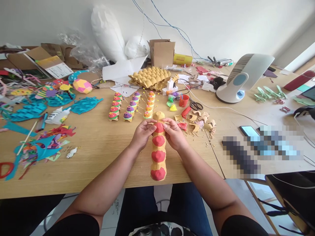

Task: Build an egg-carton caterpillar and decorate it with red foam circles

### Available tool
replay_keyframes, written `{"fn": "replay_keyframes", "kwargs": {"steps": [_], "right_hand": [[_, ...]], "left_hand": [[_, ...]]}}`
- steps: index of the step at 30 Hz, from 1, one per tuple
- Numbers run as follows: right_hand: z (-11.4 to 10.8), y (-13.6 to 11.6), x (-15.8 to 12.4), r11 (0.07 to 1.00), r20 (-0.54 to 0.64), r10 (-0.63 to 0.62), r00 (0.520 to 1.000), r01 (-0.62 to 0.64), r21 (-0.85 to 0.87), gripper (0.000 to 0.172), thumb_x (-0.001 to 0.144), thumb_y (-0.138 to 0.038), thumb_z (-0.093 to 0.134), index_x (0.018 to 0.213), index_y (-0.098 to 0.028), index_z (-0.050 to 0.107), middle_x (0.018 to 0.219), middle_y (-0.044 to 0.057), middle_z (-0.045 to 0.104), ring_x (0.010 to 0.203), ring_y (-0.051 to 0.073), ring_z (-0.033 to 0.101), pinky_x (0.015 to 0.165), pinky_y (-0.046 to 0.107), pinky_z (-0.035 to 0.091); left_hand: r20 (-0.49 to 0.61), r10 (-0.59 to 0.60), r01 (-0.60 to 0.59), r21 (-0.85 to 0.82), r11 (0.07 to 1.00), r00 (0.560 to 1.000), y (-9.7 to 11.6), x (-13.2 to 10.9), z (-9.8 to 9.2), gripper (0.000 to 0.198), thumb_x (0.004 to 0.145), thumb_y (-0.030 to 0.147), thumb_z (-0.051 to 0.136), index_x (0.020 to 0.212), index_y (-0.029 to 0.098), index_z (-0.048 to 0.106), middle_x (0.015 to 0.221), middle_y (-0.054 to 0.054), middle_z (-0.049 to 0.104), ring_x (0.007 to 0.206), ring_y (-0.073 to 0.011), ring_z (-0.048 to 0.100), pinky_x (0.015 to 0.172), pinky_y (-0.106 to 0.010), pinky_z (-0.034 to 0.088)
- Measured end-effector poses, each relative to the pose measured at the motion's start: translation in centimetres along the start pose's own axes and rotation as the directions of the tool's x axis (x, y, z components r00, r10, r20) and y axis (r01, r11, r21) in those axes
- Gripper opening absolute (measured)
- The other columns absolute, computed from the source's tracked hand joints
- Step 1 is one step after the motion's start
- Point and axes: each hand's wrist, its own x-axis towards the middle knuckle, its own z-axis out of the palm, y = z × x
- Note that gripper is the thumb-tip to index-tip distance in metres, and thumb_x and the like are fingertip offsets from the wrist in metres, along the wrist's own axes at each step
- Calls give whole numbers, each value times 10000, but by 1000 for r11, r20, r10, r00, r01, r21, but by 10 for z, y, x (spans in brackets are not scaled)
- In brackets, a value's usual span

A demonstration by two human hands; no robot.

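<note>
Both hands hold a strip of egg carton (158,149), its row of cups running toward me at the table's front edge. Red coating that looks like clay covers several cups; the farthest cup is bare tan. My left hand (145,130) pinches the strip's left side near the far end, and my right hand (173,131) pinches the right side opposite. Fingers of both hands meet around the farthest red cup. Just beyond stand three decorated carton strips: one with red cups (115,106), one with purple cups (132,106) and one with orange cups (149,105), with pins sticking out.
Egg trays (150,77) lie behind the strips. To the right are a red cup (183,100), black scissors (196,105), torn carton scraps (197,123) and a white fan (243,78). Blue paper pieces (85,105), glue bottles (57,115) and colourful scraps (49,139) lie left.
</note>
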Motion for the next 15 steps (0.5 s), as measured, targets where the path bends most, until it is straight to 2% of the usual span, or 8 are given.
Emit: {"fn": "replay_keyframes", "kwargs": {"steps": [6,11,15], "right_hand": [[0,1,0,997,-66,68,996,-64,53,467,722,-450,877,941,-285,499,741,-89,602,602,106,521,581,227,432],[-1,4,1,995,-92,75,993,-69,74,505,705,-418,886,953,-289,466,764,-94,616,628,110,549,585,223,425],[0,2,0,989,-100,98,990,-86,120,524,687,-397,884,951,-292,444,771,-92,630,628,120,564,571,230,414]], "left_hand": [[-73,28,-28,6,1000,997,-5,2,2,448,781,522,841,1055,232,637,749,34,676,611,-96,606,576,-213,436],[-57,-71,66,-87,994,996,-9,4,2,526,722,457,893,1075,245,566,784,46,692,671,-120,662,653,-239,501],[-53,-141,134,-111,985,989,-9,2,3,540,704,427,909,1055,245,542,834,31,717,657,-123,659,622,-244,498]]}}
